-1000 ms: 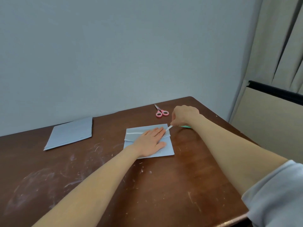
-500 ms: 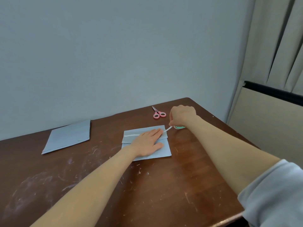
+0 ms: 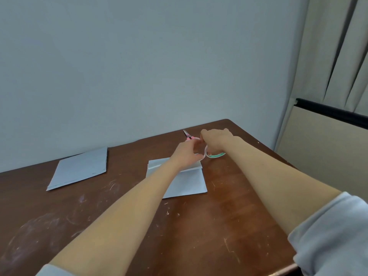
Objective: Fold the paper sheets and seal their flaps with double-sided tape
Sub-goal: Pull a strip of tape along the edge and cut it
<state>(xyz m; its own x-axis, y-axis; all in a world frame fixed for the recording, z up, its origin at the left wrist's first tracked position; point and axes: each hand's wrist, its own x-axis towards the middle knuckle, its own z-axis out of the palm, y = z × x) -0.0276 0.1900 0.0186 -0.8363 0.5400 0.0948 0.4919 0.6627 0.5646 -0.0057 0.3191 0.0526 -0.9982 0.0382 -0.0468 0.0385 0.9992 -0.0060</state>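
On the desk [image 3: 199,236], the right hand [image 3: 216,139] grips the tape roll [image 3: 216,155] just past the folded paper's [image 3: 185,182] far right corner. The left hand [image 3: 187,154] meets it, but its grip is too blurred to tell. Best to press the tape flat along the flap [image 3: 156,162], then tear cleanly.

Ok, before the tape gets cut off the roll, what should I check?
1. Right hand grips the green-edged roll of double-sided tape: ok.
2. White tape strip lies along the flap of the folded pale blue paper sheet: ok.
3. Left hand pins the strip's end: cannot tell, fingers blurred.
4. Pink-handled scissors close by on the brown wooden table: ok.
5. Strip severed from the roll: cannot tell.
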